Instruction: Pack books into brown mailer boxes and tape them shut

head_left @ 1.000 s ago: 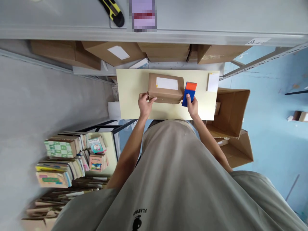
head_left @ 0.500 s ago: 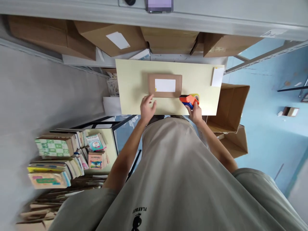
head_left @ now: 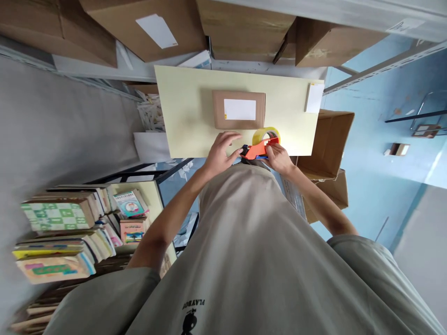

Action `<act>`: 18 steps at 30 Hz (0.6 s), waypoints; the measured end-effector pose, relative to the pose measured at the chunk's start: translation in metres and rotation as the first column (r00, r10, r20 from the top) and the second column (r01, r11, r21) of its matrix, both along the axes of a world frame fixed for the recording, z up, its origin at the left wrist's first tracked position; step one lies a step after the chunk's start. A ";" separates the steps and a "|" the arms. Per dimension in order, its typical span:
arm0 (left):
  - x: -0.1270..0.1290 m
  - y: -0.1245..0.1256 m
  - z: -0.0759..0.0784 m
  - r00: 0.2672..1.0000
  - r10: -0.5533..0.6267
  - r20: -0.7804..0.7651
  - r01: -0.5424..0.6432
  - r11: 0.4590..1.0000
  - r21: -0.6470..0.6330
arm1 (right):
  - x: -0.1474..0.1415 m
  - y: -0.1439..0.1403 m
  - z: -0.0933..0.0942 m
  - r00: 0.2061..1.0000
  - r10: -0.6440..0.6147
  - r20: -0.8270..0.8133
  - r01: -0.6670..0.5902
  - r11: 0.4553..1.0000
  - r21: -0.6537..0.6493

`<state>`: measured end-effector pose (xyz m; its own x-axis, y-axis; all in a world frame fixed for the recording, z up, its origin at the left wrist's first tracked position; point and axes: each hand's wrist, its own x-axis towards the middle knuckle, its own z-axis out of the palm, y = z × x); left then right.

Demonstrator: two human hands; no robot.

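Observation:
A tape dispenser (head_left: pixel 256 150) in orange and blue, with a roll of clear yellow tape (head_left: pixel 259 134), is gripped by my right hand (head_left: pixel 279 159) over the front edge of the pale yellow board (head_left: pixel 188 135). My left hand (head_left: pixel 220 151) is beside the dispenser's dark front end. Its thumb tip is at that end, the fingers stretched out and apart from the thumb; whether it touches cannot be made out. Just beyond both hands, a closed brown cardboard box (head_left: pixel 219 111) lies flat on the board, a white label (head_left: pixel 240 110) on its top.
White labels (head_left: pixel 314 97) lie at the board's right end. Large cartons (head_left: pixel 244 32) line the shelf behind. Open cartons (head_left: pixel 324 144) stand right of the board. Stacked books (head_left: pixel 57 214) are at the lower left, near a black metal frame (head_left: pixel 139 172).
My right hand has brought the tape dispenser left and nearer my body, turning it so the roll shows. My left hand has moved right, up to its front end. The camera view has shifted.

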<state>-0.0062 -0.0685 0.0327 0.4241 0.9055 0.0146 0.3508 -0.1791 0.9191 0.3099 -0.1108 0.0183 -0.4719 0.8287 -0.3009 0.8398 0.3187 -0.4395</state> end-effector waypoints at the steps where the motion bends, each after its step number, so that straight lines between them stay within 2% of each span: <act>1: -0.003 0.000 -0.001 1.000 -0.020 -0.004 0.020 1.000 -0.003 | -0.002 -0.001 0.003 1.000 0.005 0.000 -0.005 1.000 -0.003; 5: -0.011 0.000 -0.005 0.998 -0.065 -0.008 0.065 0.998 -0.024 | -0.008 -0.005 0.012 1.000 0.024 0.000 -0.024 1.000 0.012; 10: -0.012 -0.007 -0.006 1.000 -0.028 0.004 0.028 0.998 -0.048 | -0.007 -0.008 0.022 0.997 0.075 0.010 -0.075 0.997 0.015; 15: 0.001 -0.016 -0.004 0.998 0.055 -0.009 -0.055 0.998 -0.025 | 0.003 -0.003 0.030 0.997 0.073 -0.003 -0.073 0.997 -0.025; 18: 0.018 -0.020 -0.007 0.993 0.109 -0.042 -0.112 0.992 -0.061 | 0.015 0.006 0.032 0.992 0.117 0.043 -0.113 0.990 -0.085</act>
<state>0.0120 -0.0888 0.0258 0.3207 0.9454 -0.0586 0.4007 -0.0793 0.9128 0.3248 -0.1048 0.0500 -0.5461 0.7410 -0.3907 0.8204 0.3788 -0.4283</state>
